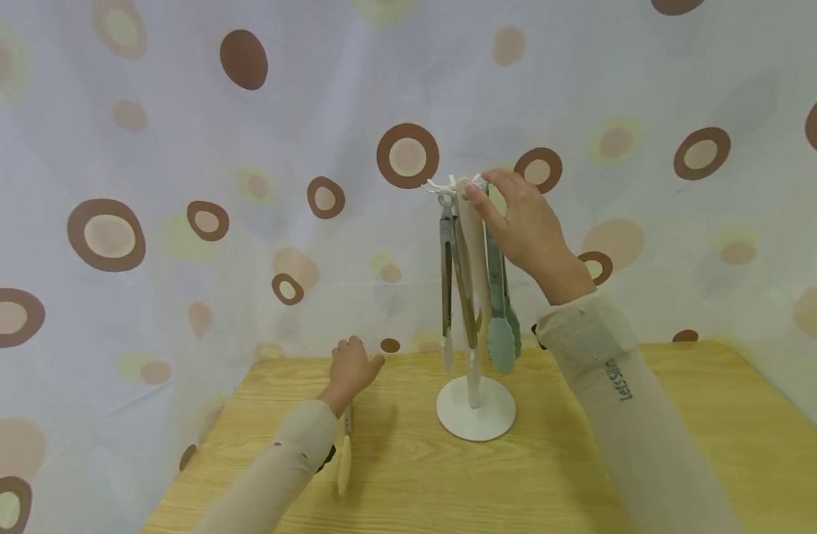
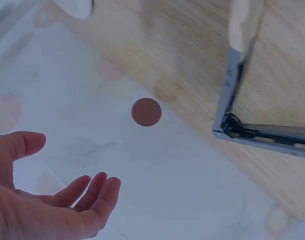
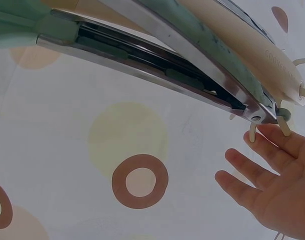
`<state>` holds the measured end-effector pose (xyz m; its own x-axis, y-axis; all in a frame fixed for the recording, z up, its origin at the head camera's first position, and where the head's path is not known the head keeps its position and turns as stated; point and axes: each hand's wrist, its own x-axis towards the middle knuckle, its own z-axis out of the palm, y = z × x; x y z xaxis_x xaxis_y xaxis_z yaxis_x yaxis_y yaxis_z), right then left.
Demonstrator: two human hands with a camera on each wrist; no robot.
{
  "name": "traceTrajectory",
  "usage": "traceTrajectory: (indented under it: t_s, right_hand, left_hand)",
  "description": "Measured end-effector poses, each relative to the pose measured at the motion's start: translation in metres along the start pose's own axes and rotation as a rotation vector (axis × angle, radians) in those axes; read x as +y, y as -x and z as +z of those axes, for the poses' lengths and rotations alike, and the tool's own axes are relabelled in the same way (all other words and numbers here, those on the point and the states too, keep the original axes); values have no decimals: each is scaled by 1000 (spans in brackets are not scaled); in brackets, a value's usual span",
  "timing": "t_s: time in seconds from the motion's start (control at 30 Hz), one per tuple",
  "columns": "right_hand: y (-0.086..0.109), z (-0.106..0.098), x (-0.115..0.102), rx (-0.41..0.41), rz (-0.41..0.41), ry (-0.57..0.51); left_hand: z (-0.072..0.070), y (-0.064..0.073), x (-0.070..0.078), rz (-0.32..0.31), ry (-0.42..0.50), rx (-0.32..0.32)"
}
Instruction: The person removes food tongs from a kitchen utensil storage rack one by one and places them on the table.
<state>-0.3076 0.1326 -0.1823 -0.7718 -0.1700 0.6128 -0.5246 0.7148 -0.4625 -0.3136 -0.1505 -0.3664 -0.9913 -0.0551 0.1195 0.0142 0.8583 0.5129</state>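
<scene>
A white utensil stand (image 1: 476, 421) with hooks on top holds several hanging utensils. Green-tipped tongs (image 1: 501, 345) hang on its right side, their metal arms close together at the top. My right hand (image 1: 530, 226) is at the hooks, thumb and forefinger apart; in the right wrist view its fingertips (image 3: 252, 137) reach the hook by the tongs' ring. My left hand (image 1: 352, 368) hovers at the table's far left, fingers loosely bent around nothing. Cream-tipped tongs (image 2: 223, 112) lie below it on the table, arms spread wide in the left wrist view.
Metal tongs with pale tips (image 1: 446, 282) hang on the stand's left side, next to a beige utensil (image 1: 473, 237). The wooden table (image 1: 408, 482) ends at a hanging sheet (image 1: 201, 96) with brown and yellow spots.
</scene>
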Motion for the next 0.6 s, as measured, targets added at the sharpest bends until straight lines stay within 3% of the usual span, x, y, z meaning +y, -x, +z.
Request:
traceTrajectory:
  t_s: [0.27, 0.6]
  right_hand:
    - [2, -1, 0, -3, 8, -1]
    - [0, 0, 0, 13, 1, 9]
  left_hand:
    - [4, 8, 39, 138, 152, 159]
    - [9, 17, 93, 390, 248, 366]
